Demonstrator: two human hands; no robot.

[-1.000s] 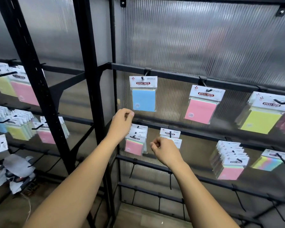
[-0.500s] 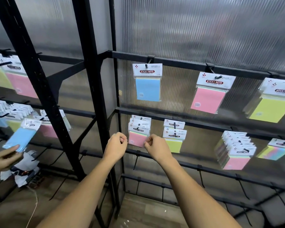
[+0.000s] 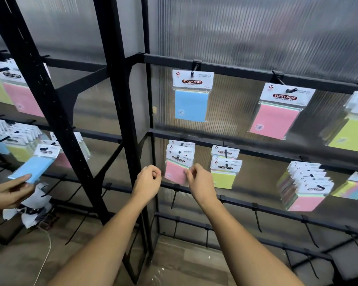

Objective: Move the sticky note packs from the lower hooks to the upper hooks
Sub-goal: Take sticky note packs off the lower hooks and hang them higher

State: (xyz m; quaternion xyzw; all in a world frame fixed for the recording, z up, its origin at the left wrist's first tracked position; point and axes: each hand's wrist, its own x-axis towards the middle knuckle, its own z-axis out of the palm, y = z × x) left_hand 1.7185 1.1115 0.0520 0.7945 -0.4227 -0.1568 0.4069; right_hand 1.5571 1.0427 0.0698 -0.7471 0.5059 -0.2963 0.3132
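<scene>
left hand: sitting curled, holding nothing, below-left of the blue pack
pink pack: hanging on a lower hook, right under the blue pack
right hand: grip pinching the pink pack's edge
step: unhooking, I'm guessing; next it's needing a slide outward, then up

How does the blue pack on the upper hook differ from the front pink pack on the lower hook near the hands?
The blue pack hangs alone on its upper hook; the pink pack fronts a stack on a lower hook. The blue pack is untouched; the right hand grips the pink pack's edge. Both have white STICKY NOTE header cards.
</scene>
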